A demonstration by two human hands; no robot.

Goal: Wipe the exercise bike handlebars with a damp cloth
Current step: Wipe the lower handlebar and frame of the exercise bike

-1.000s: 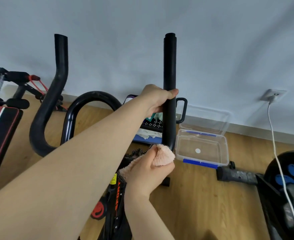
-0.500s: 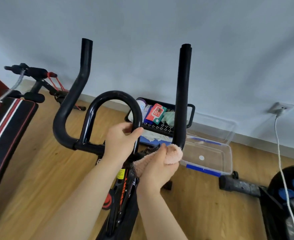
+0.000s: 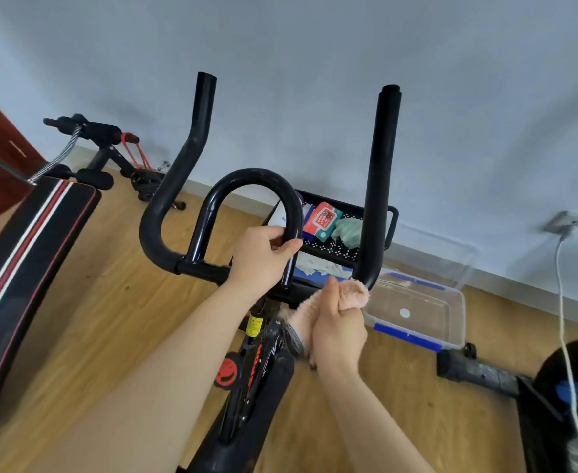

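The black exercise bike handlebars (image 3: 379, 172) rise in front of me, with a right upright bar, a bent left bar (image 3: 178, 186) and a central loop (image 3: 246, 179). My left hand (image 3: 263, 257) grips the right leg of the central loop. My right hand (image 3: 340, 327) holds a pink fluffy cloth (image 3: 352, 295) pressed against the lower bend of the right bar. Part of the cloth hangs below my hand, over the bike frame (image 3: 253, 370).
A black basket (image 3: 335, 247) with wipes and cloths sits on the wooden floor behind the bars, a clear plastic box (image 3: 417, 308) to its right. A padded bench (image 3: 25, 254) stands at left. A white cable (image 3: 562, 302) runs from a wall socket to a black machine (image 3: 567, 404) at right.
My left hand left the right upright bar and came down to grip the central loop. The view shifted, so the bars sit further right. The cloth stays at the right bar's base.
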